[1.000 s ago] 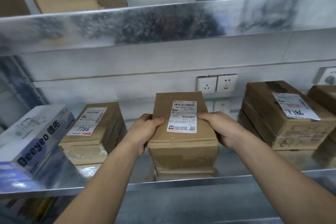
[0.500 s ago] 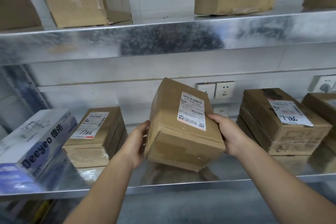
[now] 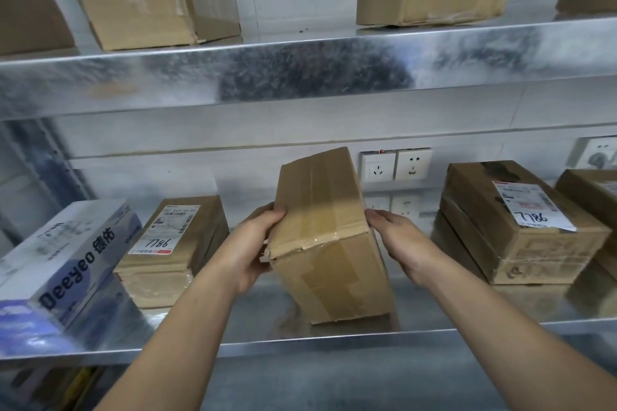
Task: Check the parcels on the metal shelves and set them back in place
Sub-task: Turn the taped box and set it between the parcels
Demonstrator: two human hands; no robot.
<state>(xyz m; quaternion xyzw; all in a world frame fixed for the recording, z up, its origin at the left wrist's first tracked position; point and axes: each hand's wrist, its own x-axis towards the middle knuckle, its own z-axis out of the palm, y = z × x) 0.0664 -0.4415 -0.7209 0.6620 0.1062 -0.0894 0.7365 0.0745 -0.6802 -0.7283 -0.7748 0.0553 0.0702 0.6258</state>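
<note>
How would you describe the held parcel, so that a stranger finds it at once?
At the lower metal shelf, under the wall sockets, a brown parcel is held tilted between the left hand and the right hand. Its neighbours show white labels; it shows only tape.

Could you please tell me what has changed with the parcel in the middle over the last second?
The middle parcel, which lay flat on the lower shelf with its label up, has been lifted and turned: a plain taped face now shows and it is tilted. The left hand and right hand still hold its sides. The left 7786 parcel, the right 7786 parcel and the Deeyeo box have not moved.
</note>
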